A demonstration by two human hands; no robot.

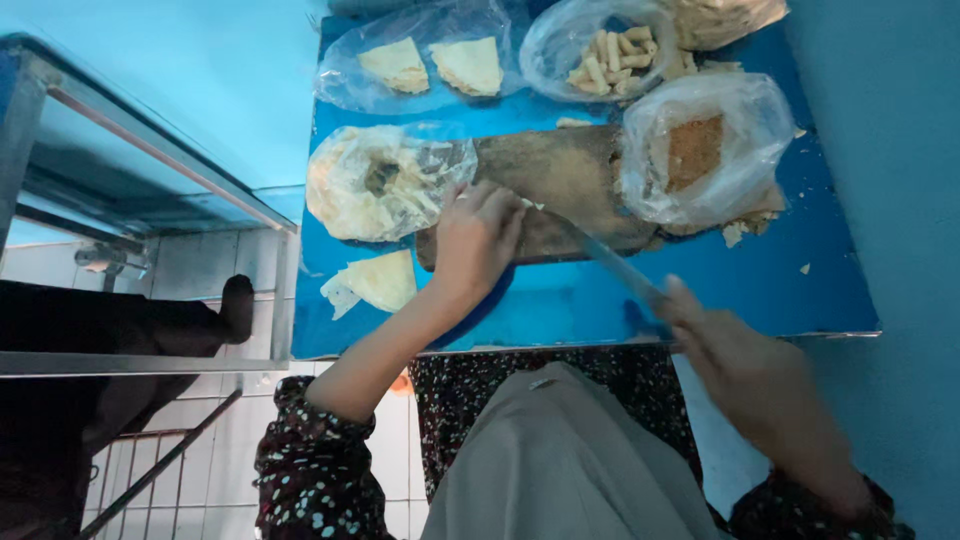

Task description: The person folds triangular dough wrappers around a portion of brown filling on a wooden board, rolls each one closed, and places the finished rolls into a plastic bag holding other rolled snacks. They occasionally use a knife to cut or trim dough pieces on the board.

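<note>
Blue fills the scene: a glossy blue table (pixel 700 290) set against a blue wall, with white tiles and a metal frame off to the left.

At the table's left edge lies a loose wedge of thin pastry sheet (pixel 378 281), and above it a round stack of sheets (pixel 385 182) sits half inside its clear bag, likely kept covered so the dough does not dry. Behind that, another bag holds two folded triangles (pixel 432 66).

The left hand (pixel 477 238) presses flat, fingers spread and unclenched, on a pale pastry piece (pixel 528 204) at the near end of a worn wooden board (pixel 565 185), apparently pinning it so it cannot slide. A long knife (pixel 612 262) runs from the board's near edge toward the right hand (pixel 725 345), which is closed around its handle; the blade meets the pastry beside the left fingertips.

Further right, a bag of small rolled pieces (pixel 613 55) rests at the back, and an open bag of brown crumbly filling (pixel 697 150) stands beside the board, within easy reach. Crumbs lie scattered near it.
</note>
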